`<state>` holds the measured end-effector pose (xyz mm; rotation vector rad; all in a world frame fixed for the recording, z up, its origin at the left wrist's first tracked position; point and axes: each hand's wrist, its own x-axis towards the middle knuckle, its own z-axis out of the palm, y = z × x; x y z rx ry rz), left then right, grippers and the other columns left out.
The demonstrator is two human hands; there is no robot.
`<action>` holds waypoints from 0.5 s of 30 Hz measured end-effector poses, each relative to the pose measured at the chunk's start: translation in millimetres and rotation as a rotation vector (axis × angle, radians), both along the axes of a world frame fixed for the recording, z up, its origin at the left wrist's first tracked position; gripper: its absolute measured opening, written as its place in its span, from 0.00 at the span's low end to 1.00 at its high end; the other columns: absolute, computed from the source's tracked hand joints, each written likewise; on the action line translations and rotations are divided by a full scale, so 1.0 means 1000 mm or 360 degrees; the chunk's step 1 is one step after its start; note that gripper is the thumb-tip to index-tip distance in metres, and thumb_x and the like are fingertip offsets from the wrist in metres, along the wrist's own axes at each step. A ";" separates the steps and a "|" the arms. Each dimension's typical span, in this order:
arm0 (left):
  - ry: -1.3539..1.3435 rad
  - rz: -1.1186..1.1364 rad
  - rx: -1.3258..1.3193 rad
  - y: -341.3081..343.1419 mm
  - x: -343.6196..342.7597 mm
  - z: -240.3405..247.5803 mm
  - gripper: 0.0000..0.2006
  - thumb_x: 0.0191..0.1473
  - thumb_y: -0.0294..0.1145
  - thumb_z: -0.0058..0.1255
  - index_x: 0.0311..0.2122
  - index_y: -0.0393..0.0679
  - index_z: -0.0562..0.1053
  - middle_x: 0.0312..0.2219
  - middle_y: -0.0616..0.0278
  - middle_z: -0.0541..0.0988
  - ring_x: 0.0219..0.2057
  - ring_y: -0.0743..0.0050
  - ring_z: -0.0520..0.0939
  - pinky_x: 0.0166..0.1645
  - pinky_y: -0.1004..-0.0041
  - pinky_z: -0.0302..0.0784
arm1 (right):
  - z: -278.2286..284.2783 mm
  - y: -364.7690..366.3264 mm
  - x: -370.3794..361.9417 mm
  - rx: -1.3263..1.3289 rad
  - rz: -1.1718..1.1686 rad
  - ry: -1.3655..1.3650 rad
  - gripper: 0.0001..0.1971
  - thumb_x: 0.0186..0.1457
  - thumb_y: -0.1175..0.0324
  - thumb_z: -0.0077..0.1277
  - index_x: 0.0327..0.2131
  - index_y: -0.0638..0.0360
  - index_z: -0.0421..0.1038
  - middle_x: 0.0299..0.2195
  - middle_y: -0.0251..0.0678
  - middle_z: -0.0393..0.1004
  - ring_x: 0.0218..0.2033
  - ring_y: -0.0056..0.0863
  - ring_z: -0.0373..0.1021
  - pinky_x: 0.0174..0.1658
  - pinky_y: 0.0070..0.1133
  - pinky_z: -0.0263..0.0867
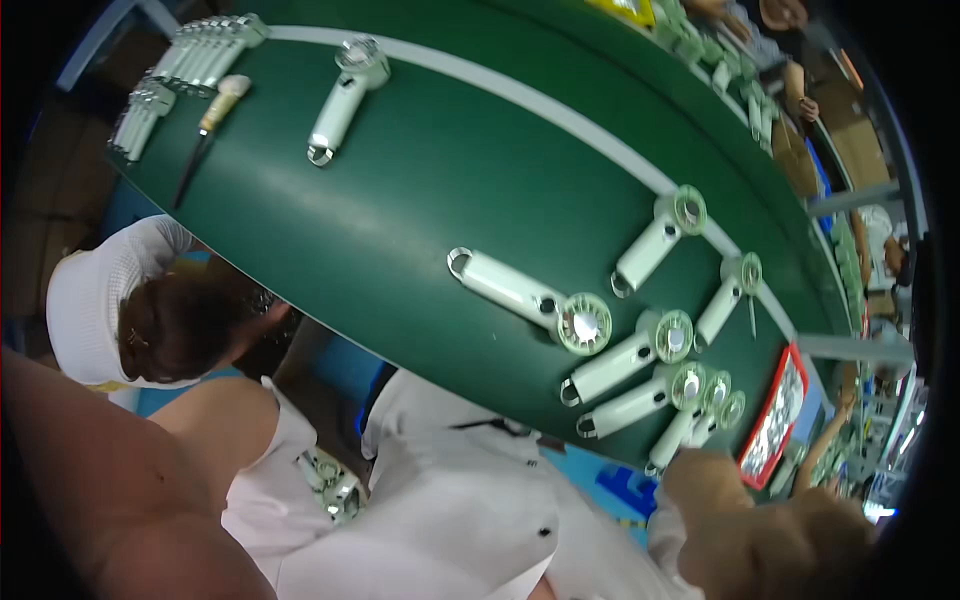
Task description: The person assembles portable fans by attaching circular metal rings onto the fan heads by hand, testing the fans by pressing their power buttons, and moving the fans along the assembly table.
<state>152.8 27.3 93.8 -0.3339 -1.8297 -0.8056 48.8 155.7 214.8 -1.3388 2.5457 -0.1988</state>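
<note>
My right hand (715, 490) comes in at the lower right, blurred, with its fingers at the loop end of a white handheld fan (678, 432) that lies on the green belt (400, 200). Whether it grips the fan is not clear. Just left of it lie two more white fans (630, 405) (618, 366) side by side. A larger fan (520, 295) with a round pale-green head lies beyond them. A bare arm (90, 480) fills the lower left; my left hand is out of sight.
More fans lie further along the belt (655, 245) (725, 300) (343, 98). A brush (213, 118) and rows of white handles (200, 50) sit at the top left. A red-framed card (772, 418) lies at the right. A person in a white cap (100, 290) sits at the left.
</note>
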 end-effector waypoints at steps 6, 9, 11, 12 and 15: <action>0.0438 0.0306 -0.0224 -0.062 0.041 0.022 0.21 0.55 0.48 0.55 0.46 0.41 0.74 0.38 0.59 0.77 0.36 0.66 0.76 0.42 0.65 0.72 | 0.060 -0.040 0.045 0.0689 0.0078 0.0634 0.07 0.60 0.79 0.48 0.32 0.59 0.76 0.28 0.34 0.74 0.27 0.24 0.72 0.32 0.17 0.65; 0.0596 0.0395 -0.0396 -0.077 0.054 0.046 0.21 0.56 0.48 0.54 0.46 0.41 0.74 0.38 0.59 0.77 0.36 0.66 0.76 0.42 0.65 0.72 | 0.075 -0.009 0.091 0.0812 0.0033 0.0845 0.08 0.60 0.80 0.48 0.31 0.59 0.76 0.27 0.33 0.74 0.26 0.23 0.72 0.31 0.16 0.64; 0.0623 0.0406 -0.0534 -0.099 0.080 0.068 0.21 0.56 0.49 0.53 0.46 0.41 0.74 0.38 0.59 0.77 0.36 0.66 0.76 0.42 0.65 0.72 | 0.072 0.022 0.140 0.0659 0.0109 0.0976 0.07 0.58 0.80 0.48 0.29 0.58 0.74 0.25 0.33 0.72 0.25 0.25 0.71 0.30 0.17 0.64; 0.0701 0.0370 -0.0542 -0.119 0.068 0.060 0.21 0.56 0.49 0.53 0.45 0.41 0.74 0.38 0.59 0.77 0.36 0.66 0.76 0.42 0.65 0.72 | 0.057 0.009 0.143 0.0646 0.0086 0.1091 0.07 0.57 0.80 0.48 0.27 0.58 0.73 0.25 0.33 0.71 0.25 0.26 0.71 0.29 0.18 0.64; 0.0829 0.0587 -0.0785 -0.140 0.089 0.096 0.21 0.57 0.49 0.52 0.45 0.41 0.74 0.37 0.59 0.77 0.36 0.66 0.76 0.42 0.65 0.72 | 0.037 0.030 0.144 0.0341 0.0324 0.1452 0.08 0.54 0.79 0.48 0.24 0.56 0.70 0.22 0.33 0.69 0.23 0.28 0.70 0.27 0.20 0.65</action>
